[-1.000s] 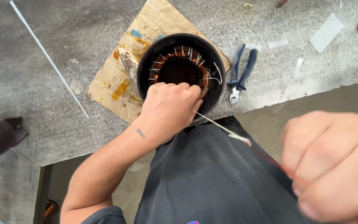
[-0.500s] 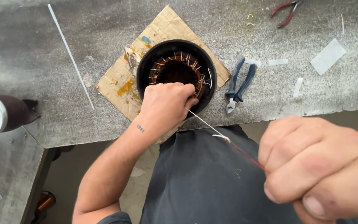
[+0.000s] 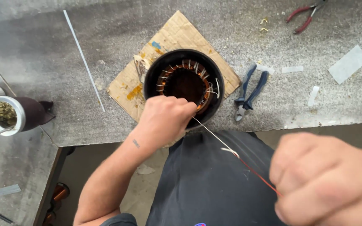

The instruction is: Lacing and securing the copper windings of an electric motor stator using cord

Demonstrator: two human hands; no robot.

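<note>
A grey tabletop [image 3: 42, 50] carries cardboard [image 3: 181, 33] under a black motor stator [image 3: 184, 81]. The left hand [image 3: 164, 117] grips its near rim; the right hand [image 3: 327, 180], fisted, pulls cord [image 3: 214, 136] taut. Overpulling might snap it.

Lighting: bright, even, diffuse daylight; source direction cannot be told. Shadows: soft and short, notably beside the blue-handled pliers [image 3: 250, 90] and under the edge of the grey speckled worktop [image 3: 42, 54]. Darkest zone: the floor below the bench.

Glare: mild sheen on the rim of the round metal cup [image 3: 5, 115] at left; no blown highlights.

Focus: sharp on the black round motor housing with copper windings [image 3: 184, 81] and the left hand [image 3: 164, 119]. The right hand [image 3: 325, 180], close to the lens, is large, soft and blurred. The thin white-and-red cord [image 3: 231, 152] softens toward it.

Distortion: slight wide-angle stretch at the edges.
</note>
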